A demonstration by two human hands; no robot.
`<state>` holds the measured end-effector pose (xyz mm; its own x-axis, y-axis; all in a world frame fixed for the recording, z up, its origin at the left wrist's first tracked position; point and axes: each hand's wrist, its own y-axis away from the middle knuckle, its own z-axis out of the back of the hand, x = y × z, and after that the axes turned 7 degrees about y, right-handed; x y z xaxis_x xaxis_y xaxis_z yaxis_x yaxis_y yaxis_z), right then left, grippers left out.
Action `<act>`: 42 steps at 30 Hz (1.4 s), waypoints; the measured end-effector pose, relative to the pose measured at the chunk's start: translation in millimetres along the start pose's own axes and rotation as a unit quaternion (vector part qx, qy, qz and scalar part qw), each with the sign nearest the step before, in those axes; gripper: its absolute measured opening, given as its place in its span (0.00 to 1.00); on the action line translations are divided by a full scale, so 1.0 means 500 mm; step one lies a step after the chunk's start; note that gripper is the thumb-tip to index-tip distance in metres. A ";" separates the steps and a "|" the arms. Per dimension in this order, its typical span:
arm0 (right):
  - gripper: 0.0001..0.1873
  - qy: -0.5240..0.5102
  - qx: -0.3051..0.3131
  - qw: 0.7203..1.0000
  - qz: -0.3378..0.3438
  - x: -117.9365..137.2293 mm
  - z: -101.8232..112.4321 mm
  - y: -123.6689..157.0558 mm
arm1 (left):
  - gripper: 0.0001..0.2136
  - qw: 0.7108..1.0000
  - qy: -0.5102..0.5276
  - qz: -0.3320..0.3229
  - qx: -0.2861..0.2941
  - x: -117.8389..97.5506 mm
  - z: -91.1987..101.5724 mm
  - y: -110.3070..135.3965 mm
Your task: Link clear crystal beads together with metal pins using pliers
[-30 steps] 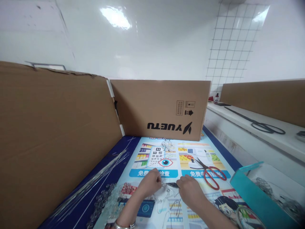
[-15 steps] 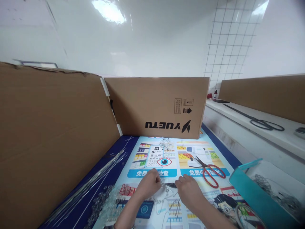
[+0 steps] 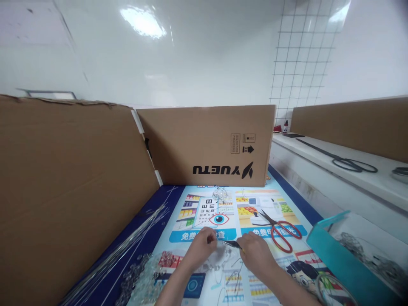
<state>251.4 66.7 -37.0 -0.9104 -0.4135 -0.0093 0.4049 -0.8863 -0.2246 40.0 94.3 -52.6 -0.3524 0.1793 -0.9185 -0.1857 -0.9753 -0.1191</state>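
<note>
My left hand [image 3: 201,246] is curled over a small clear bead piece on the printed table mat [image 3: 261,212], fingers pinched together. My right hand [image 3: 256,251] is closed round a dark slim tool, likely small pliers [image 3: 232,244], whose tip points left toward the left hand. The two hands are close together, a few centimetres apart, low in the middle of the view. Thin wire loops lie on the mat just below them.
Red-handled scissors [image 3: 282,231] lie right of my hands. A heap of clear beads [image 3: 140,276] and a bundle of straight wires [image 3: 127,246] lie at left. Cardboard walls [image 3: 73,187] stand left and behind. A teal box [image 3: 344,259] sits at right; black scissors [image 3: 347,161] lie on the white shelf.
The view has shifted slightly. My hands stay together over the mat; the pliers tip has tilted up a little toward the left hand.
</note>
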 end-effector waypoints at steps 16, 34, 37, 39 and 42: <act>0.09 -0.012 0.033 0.999 -0.031 -0.016 -0.008 -0.004 | 0.13 0.954 0.205 0.211 -0.048 -0.009 -0.039 0.007; 0.09 -0.011 0.040 0.999 -0.031 -0.015 -0.005 -0.003 | 0.20 0.867 0.440 0.200 -0.119 -0.037 -0.052 0.051; 0.09 -0.011 0.043 0.998 -0.033 -0.015 -0.005 -0.004 | 0.22 0.864 0.451 0.190 -0.116 -0.028 -0.052 0.055; 0.09 -0.012 0.044 0.998 -0.033 -0.015 -0.005 -0.005 | 0.23 0.866 0.449 0.186 -0.116 -0.019 -0.054 0.054; 0.09 -0.015 0.045 0.998 -0.035 -0.017 -0.007 -0.006 | 0.26 0.872 0.439 0.181 -0.116 -0.004 -0.057 0.050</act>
<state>257.5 73.4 -39.5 -0.9346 -0.3543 0.0326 0.3471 -0.9279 -0.1359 62.2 66.1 -64.6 0.5084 -0.2142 -0.8341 0.0179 -0.9657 0.2589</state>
